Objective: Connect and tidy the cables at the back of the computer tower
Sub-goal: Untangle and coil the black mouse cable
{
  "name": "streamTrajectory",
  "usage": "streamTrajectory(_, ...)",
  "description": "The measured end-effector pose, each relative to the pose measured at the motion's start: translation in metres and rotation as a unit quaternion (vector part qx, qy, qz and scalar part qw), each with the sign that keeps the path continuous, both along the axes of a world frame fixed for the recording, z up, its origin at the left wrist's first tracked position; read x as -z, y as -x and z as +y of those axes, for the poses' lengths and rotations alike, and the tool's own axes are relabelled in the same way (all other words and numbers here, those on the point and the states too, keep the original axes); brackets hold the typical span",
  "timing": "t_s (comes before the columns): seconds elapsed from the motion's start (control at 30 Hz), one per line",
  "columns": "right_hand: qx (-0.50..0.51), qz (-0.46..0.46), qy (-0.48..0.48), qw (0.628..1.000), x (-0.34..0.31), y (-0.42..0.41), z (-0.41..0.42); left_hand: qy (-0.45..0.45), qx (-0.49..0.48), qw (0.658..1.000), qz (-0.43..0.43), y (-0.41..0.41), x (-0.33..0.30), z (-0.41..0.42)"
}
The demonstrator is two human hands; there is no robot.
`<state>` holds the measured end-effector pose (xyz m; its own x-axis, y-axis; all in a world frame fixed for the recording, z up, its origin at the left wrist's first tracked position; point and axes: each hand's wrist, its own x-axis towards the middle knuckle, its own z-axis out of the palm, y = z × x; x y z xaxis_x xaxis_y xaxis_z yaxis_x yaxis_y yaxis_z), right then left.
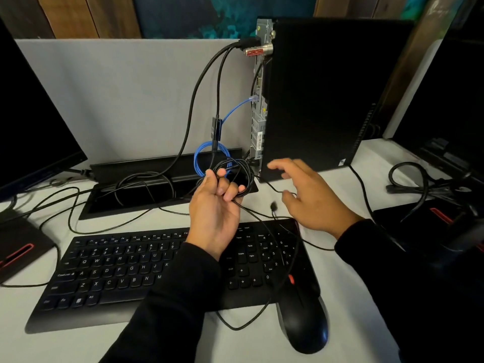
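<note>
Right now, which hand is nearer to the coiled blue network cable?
Left. The left hand holds a black cable coil right against the blue network cable; the right hand hovers further right, in front of the computer tower.

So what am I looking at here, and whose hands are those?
The one picture comes from a camera worn on a person's head, looking down at a desk. The left hand holds a coil of thin black cable. The right hand is open, fingers spread, just above a loose strand. On the desk lie a black keyboard and a mouse. The tall black box is the computer tower; a blue cable plugs into its back.
</note>
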<state>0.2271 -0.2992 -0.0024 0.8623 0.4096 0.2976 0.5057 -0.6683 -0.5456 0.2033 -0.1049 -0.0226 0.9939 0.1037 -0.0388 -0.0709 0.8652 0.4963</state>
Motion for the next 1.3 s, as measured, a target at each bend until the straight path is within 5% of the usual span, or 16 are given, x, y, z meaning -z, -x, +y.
streamTrajectory(0.13,-0.028,0.093,-0.138,0.986,0.004,0.000,0.015,-0.033,0.000,0.999,-0.001,0.004,-0.005,-0.008)
streamTrajectory(0.27,-0.014,0.024,-0.185,0.982,0.009,0.005,0.017,-0.065,-0.010,0.998,0.005,0.004,-0.011,-0.011)
streamTrajectory(0.4,-0.029,-0.054,-0.101,0.993,0.011,0.002,0.011,-0.049,-0.031,0.998,0.009,0.005,-0.022,-0.011)
streamTrajectory(0.6,-0.082,-0.041,0.049,0.995,0.014,0.008,0.001,-0.033,-0.053,0.998,-0.015,0.005,-0.017,-0.006)
streamTrajectory(0.73,-0.072,-0.081,0.171,0.979,0.003,0.013,-0.006,-0.235,-0.080,0.966,-0.076,0.005,-0.007,-0.010)
streamTrajectory(0.9,-0.105,-0.182,0.172,0.962,-0.036,0.024,0.005,-0.506,-0.051,0.844,-0.171,0.016,0.003,-0.025)
streamTrajectory(1.13,-0.055,-0.171,0.144,0.973,-0.056,0.022,0.001,-0.555,0.025,0.811,-0.183,0.020,0.007,-0.030)
streamTrajectory(1.3,0.004,-0.136,0.068,0.988,-0.067,0.014,-0.025,-0.533,0.027,0.837,-0.126,0.018,0.010,-0.029)
